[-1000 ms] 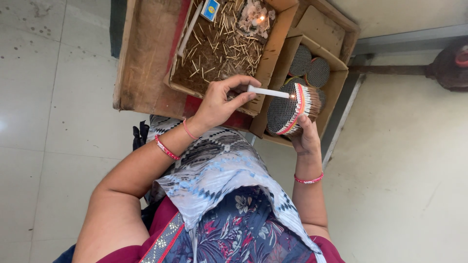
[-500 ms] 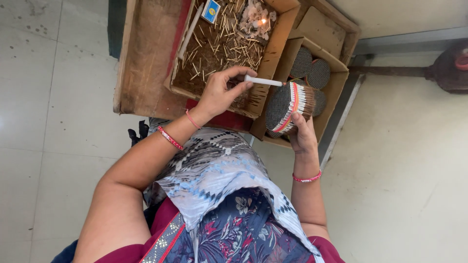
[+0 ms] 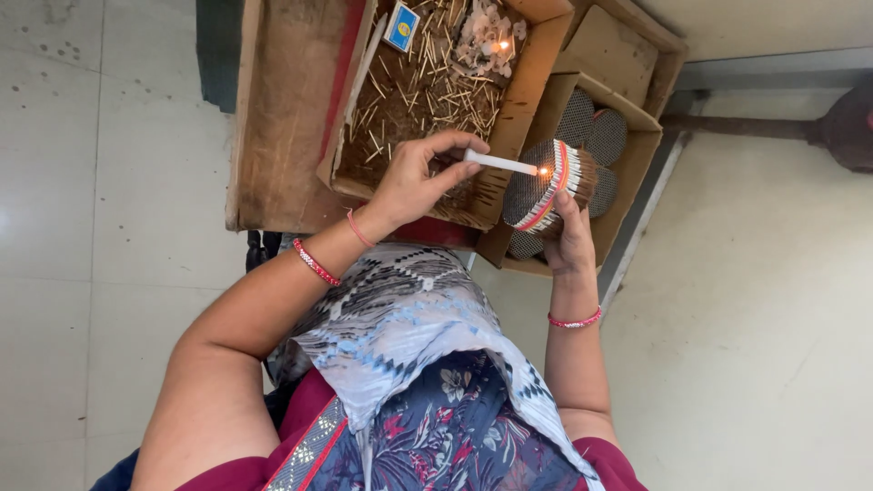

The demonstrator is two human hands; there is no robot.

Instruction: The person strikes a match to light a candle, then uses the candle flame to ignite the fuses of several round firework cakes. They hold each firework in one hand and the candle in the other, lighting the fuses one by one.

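My left hand pinches a thin white candle by its end. The small flame at the candle's tip touches the rim of a round bundle of thin sticks. A red and white band wraps this bundle. My right hand grips it from below and holds it tilted over the edge of a cardboard box. Both wrists wear red bangles.
A cardboard tray littered with spent matchsticks holds a small blue matchbox and a melted wax heap with a lit flame. More round bundles lie in the right box. A wooden crate sits left, on a tiled floor.
My left hand brought the candle rightward until its flame met the bundle. My right hand shifted the bundle slightly toward the candle.
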